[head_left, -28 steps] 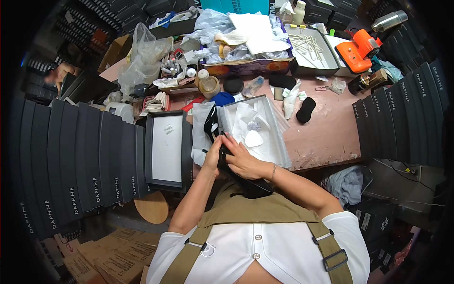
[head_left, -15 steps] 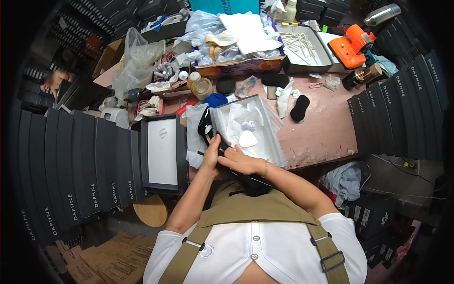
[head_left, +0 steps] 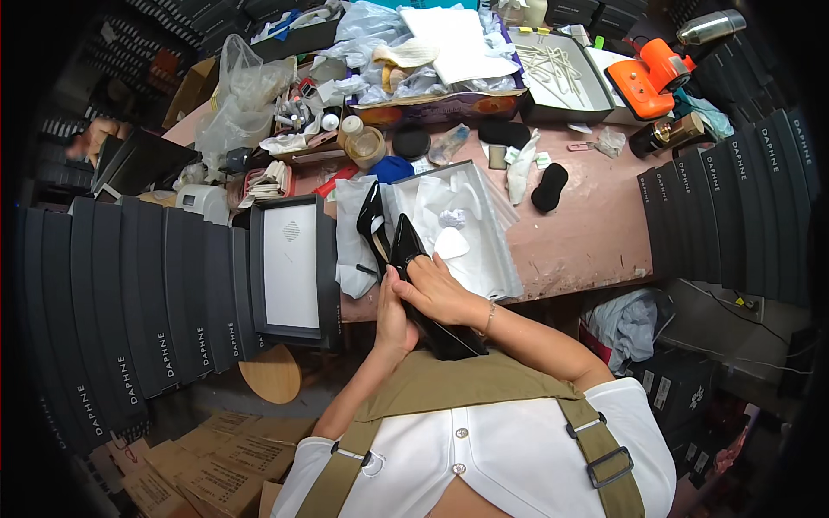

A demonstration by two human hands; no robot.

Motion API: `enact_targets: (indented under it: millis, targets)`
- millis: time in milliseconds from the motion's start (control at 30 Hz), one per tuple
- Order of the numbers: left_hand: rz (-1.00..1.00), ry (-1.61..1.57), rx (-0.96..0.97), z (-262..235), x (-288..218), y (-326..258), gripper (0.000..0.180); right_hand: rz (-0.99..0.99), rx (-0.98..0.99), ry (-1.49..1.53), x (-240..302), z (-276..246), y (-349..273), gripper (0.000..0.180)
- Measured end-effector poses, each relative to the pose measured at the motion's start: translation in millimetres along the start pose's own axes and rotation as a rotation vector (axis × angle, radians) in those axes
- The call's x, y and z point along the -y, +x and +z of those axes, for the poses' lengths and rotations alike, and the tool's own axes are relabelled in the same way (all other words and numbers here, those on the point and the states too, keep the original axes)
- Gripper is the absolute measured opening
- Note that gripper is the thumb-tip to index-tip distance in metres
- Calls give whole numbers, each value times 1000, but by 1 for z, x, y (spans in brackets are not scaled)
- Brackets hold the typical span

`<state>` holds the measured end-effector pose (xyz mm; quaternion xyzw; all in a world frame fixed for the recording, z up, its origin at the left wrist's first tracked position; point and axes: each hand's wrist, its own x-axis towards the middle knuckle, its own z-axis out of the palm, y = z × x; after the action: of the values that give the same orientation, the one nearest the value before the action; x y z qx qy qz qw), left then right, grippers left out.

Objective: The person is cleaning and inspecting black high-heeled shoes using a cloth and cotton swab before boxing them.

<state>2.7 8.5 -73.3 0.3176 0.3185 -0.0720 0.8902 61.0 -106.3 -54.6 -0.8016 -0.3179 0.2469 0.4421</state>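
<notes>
I hold a glossy black high-heeled shoe (head_left: 432, 324) against my body at the table's near edge. My right hand (head_left: 439, 287) lies over its upper side and grips it. My left hand (head_left: 390, 315) presses against its left side from below. A second black heeled shoe (head_left: 373, 226) stands just beyond, beside an open shoe box (head_left: 505, 259) lined with white tissue paper. A crumpled paper ball (head_left: 452, 217) and a white pad lie in that box.
A black box lid with a white inside (head_left: 291, 266) sits left of the shoes. Rows of black boxes (head_left: 129, 302) stack at left and right. The pink table (head_left: 587, 229) carries bags, jars, black pads and an orange tool (head_left: 649, 76). Cardboard cartons (head_left: 199, 457) lie below left.
The shoe has come out of the box area toward my body, and both hands have shifted nearer with it. The view has tilted slightly.
</notes>
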Motion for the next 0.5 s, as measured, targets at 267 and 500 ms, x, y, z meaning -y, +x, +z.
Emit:
enact_targets:
  millis: [267,500]
  targets:
    - [-91,-88,79,-2,-34,21,70,251,-307,401,-26,-41,-27,19]
    - [-142,-149,109,-12,-32,17,78,70,-320,-619,-155,0,4,14]
